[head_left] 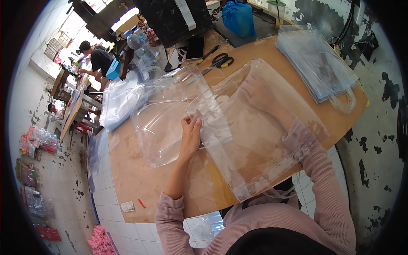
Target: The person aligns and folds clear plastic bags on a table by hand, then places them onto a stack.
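A large clear plastic bag [272, 140] lies across the right half of the brown table, its soft handle hanging over the near edge. My left hand [192, 131] pinches the bag's left edge between thumb and fingers. Behind the clear film, apparently inside the bag, my right hand [256, 91] rests near the far end with its fingers loosely extended; the plastic blurs them a little. Another clear plastic bag [159, 138] lies flat to the left, its right side close to my left hand.
Stacked clear bags [316, 63] lie at the far right, more plastic sheets [121, 100] at the far left. Black-handled scissors [222, 60], a phone [195, 48], bottles [140, 44] and a blue bag [238, 19] stand beyond. A co-worker [100, 59] sits in the background.
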`<control>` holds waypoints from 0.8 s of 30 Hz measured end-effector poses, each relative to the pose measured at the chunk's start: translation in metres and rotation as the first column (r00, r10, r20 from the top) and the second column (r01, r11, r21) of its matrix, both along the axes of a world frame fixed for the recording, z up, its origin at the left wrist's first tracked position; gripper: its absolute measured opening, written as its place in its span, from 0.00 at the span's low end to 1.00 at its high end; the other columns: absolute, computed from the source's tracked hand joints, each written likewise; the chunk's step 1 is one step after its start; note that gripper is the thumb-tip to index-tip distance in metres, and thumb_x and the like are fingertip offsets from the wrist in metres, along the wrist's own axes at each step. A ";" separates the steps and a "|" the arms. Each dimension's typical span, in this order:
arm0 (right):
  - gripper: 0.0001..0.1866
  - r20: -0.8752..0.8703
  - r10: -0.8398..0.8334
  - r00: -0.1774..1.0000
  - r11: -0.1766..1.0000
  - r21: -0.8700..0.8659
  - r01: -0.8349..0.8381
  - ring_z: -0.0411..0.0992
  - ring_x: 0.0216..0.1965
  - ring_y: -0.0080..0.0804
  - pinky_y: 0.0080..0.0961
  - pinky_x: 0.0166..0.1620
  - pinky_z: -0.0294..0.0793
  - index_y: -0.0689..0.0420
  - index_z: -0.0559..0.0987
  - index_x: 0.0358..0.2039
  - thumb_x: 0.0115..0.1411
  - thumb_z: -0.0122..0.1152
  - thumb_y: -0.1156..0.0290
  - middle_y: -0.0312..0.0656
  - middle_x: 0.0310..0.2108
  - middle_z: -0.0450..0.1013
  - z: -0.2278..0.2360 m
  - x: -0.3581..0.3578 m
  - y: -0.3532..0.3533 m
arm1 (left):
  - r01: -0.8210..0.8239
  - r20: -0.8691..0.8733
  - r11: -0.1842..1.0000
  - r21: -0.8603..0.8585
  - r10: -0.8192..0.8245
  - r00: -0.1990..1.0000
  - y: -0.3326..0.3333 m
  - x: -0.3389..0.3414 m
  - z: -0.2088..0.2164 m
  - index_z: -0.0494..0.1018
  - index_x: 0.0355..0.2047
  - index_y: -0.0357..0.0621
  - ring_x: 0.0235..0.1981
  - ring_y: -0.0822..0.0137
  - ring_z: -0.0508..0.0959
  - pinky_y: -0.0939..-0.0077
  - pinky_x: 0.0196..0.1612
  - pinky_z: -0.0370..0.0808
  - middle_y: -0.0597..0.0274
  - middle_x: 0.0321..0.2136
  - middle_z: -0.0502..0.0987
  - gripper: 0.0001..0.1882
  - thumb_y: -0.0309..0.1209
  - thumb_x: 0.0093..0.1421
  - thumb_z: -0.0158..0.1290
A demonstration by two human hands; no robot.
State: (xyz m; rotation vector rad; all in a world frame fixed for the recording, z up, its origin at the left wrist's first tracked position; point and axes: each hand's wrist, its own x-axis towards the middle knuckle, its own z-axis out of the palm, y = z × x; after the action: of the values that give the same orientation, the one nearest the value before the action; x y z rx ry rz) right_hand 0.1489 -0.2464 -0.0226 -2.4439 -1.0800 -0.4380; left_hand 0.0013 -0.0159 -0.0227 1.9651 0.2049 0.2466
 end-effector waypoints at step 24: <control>0.33 -0.065 -0.225 0.972 0.974 -0.043 0.223 0.47 0.62 0.47 0.40 0.60 0.51 0.63 0.55 0.57 0.59 0.42 0.51 0.52 0.59 0.53 -0.011 -0.018 0.015 | -0.026 0.030 0.999 -0.044 0.027 0.999 -0.001 -0.005 -0.005 0.63 0.54 0.36 0.43 0.68 0.62 0.77 0.48 0.61 0.58 0.43 0.59 0.20 0.33 0.63 0.38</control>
State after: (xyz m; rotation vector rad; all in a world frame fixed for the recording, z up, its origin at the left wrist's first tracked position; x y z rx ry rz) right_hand 0.1314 -0.2317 -0.0334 -2.6036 -0.7921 -0.4023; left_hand -0.0041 -0.0166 -0.0273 1.9157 0.2150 0.2866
